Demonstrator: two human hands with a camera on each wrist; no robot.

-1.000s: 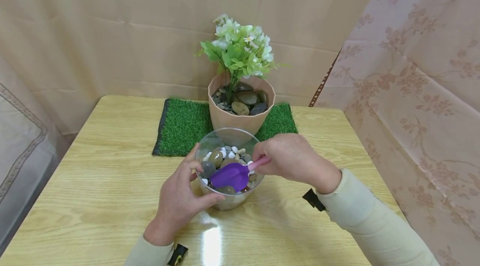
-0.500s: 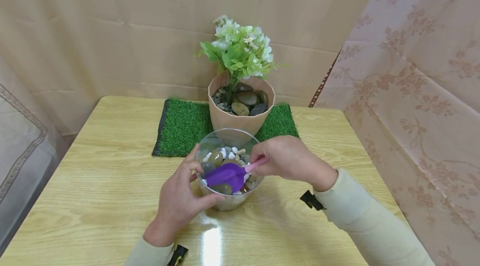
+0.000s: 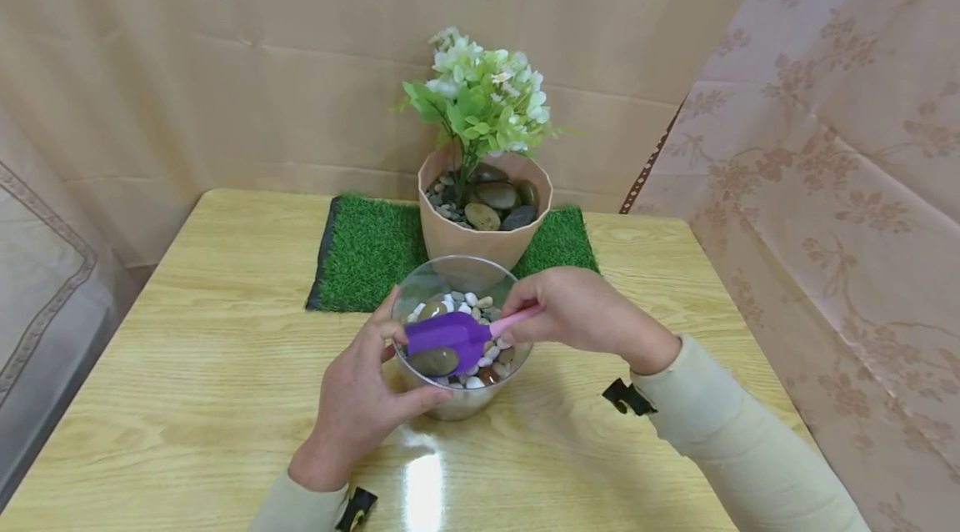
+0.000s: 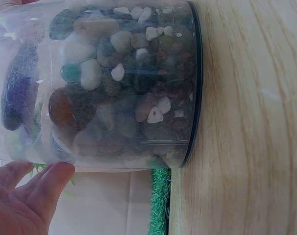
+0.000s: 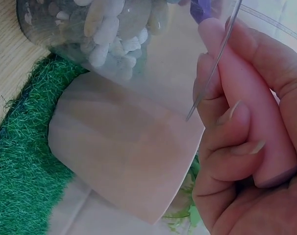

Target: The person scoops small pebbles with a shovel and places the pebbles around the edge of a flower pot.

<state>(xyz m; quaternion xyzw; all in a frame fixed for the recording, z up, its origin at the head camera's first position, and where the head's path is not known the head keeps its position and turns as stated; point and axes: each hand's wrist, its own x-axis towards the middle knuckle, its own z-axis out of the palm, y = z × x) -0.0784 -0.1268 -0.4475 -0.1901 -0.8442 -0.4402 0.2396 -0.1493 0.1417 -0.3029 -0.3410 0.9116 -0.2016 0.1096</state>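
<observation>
A clear round jar [image 3: 463,409] of pebbles stands on the table. My left hand [image 3: 363,399] holds its left side, thumb at the front and fingers round the rim. My right hand [image 3: 577,313] grips the pink handle [image 5: 254,107] of a small toy shovel [image 3: 453,332] at the jar's right rim. The shovel's purple blade is inside the jar, above the pebbles, with a large grey-brown stone [image 3: 435,362] on its near side. In the left wrist view this stone [image 4: 20,88] sits high behind the clear wall, over the layered pebbles [image 4: 92,73].
Close behind the jar stands a peach flowerpot [image 3: 480,247] with stones and a white-flowered plant [image 3: 487,94]. Under the pot lies a green turf mat [image 3: 371,253]. The wooden table [image 3: 225,332] runs back to a beige curtain [image 3: 315,65].
The purple blade has risen from the pebbles and tipped more level, pointing left, with the large stone now on it. The left hand and jar have stayed put.
</observation>
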